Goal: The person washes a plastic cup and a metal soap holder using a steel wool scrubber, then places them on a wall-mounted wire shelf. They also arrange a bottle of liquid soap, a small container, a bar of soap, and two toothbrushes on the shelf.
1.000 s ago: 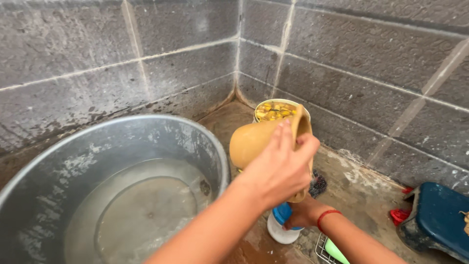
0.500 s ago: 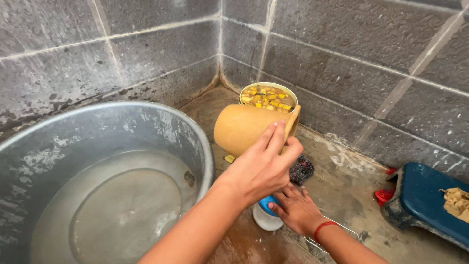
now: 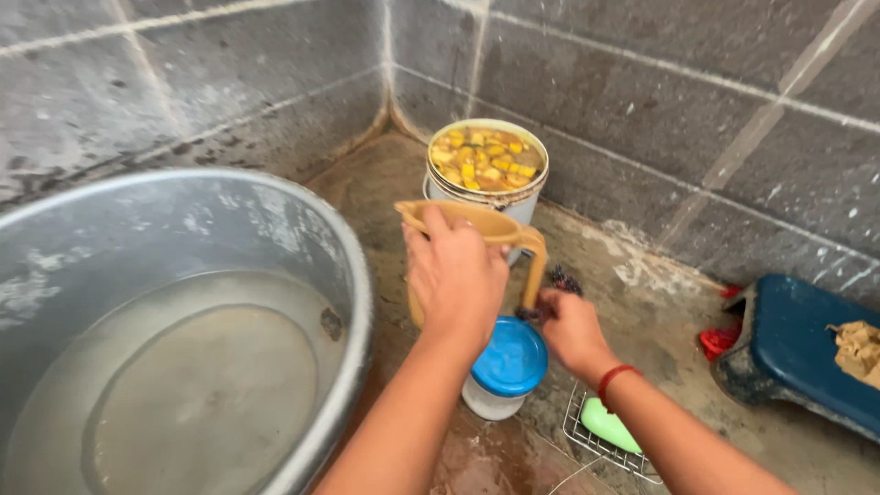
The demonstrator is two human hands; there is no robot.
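— Grey tiled walls (image 3: 229,82) meeting at a corner, wet brown floor (image 3: 642,312) below. Whereabouts of the tan jug (image 3: 486,229)?

— Dead centre, mouth up, long axis close to vertical. Just in front of the white pot (image 3: 486,160) full of yellow pieces in liquid, just beside the big metal basin (image 3: 183,302) on its left.

— Held how?

— Clamped by the left hand (image 3: 456,275), reaching in from the near side, fingers draped over the near rim. Resting on the floor or lifted: impossible to say.

— And the handle (image 3: 534,266)?

— Turned to the right, away from the left hand, toward the right hand (image 3: 573,330).

— Right hand doing what?

— Low, just right of the handle, fingers curled at a dark scrubber (image 3: 561,280). Gripping or merely touching: cannot tell. Red thread (image 3: 616,376) round the wrist.

— Anything else close?

— Blue-lidded container (image 3: 511,357) right under the left wrist, wire rack (image 3: 587,449) with a green soap (image 3: 610,426) nearer still, blue stool (image 3: 807,348) well off to the right.
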